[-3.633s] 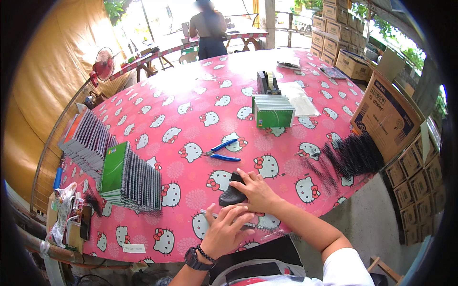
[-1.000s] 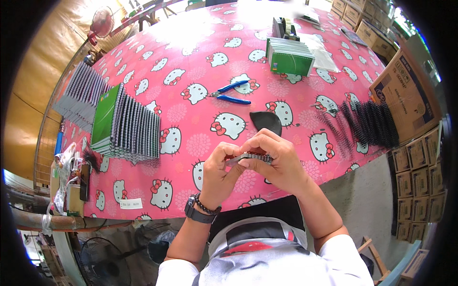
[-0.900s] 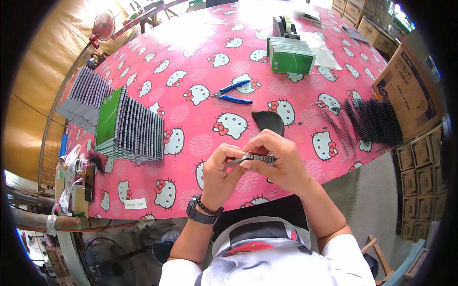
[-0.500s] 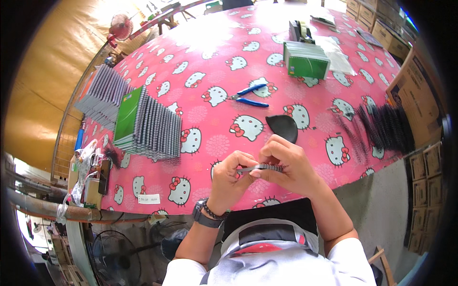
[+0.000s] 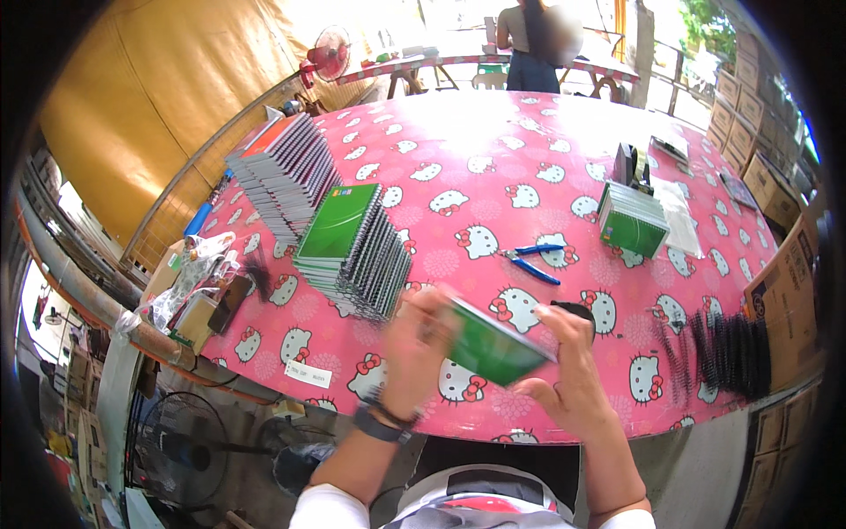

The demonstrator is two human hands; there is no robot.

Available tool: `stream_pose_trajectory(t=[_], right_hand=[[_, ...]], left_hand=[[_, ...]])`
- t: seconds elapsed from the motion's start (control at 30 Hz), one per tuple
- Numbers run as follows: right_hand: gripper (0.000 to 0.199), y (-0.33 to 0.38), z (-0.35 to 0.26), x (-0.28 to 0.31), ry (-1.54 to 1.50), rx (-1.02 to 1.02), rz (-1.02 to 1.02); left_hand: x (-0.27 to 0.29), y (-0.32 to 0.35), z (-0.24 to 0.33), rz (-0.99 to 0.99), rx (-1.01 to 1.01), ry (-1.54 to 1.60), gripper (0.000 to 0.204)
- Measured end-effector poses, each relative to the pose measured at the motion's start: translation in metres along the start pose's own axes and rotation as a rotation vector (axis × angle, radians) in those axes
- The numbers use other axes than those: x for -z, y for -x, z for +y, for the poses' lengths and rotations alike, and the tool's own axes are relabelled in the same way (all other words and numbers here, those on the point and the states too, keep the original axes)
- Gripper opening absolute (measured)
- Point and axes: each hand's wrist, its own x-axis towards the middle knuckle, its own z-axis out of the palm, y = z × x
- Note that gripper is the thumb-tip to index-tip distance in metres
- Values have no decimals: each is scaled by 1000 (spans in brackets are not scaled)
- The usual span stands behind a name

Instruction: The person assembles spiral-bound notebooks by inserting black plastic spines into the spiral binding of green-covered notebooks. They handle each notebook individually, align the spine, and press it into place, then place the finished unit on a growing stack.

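Note:
A small spiral notebook with a green cover [image 5: 493, 346] is tilted above the near edge of the table. My left hand [image 5: 417, 348], blurred by motion, grips its left end. My right hand [image 5: 573, 375] is at the other end, thumb and fingers spread apart around the corner; whether they touch it I cannot tell. Partly hidden behind the right fingers lies a black curved piece [image 5: 577, 310]. Beyond the notebook rest blue-handled cutting pliers [image 5: 536, 262]. To the left stands a tall stack of green spiral notebooks [image 5: 348, 251].
Another notebook stack [image 5: 286, 176] stands farther left. At the right are a short row of green notebooks [image 5: 634, 220], a tape dispenser [image 5: 633, 167], black spiral coils [image 5: 736, 353] and a cardboard box [image 5: 784, 291]. A person [image 5: 531, 44] stands beyond the table.
The notebook, seen edge-on between both hands before, now shows its green cover. My right fingers have spread away from its spiral. The view has tilted up, bringing a person into sight.

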Motion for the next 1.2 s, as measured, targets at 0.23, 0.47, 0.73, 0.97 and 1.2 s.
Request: stream_pose_trajectory(t=[0.23, 0.47, 0.73, 0.97, 1.2], right_hand=[[38, 23, 37, 15, 39, -235, 147], [33, 50, 47, 7, 34, -388, 125], [31, 64, 69, 23, 81, -408, 157], [13, -6, 162, 61, 43, -578, 329], [12, -67, 273, 88, 939, -208, 323]], left_hand=[[107, -93, 13, 381, 1, -162, 33], [114, -79, -16, 475, -143, -934, 29], [102, -97, 0, 48, -174, -975, 54], [79, -65, 17, 244, -182, -1109, 45], [44, 12, 29, 35, -105, -835, 32]])
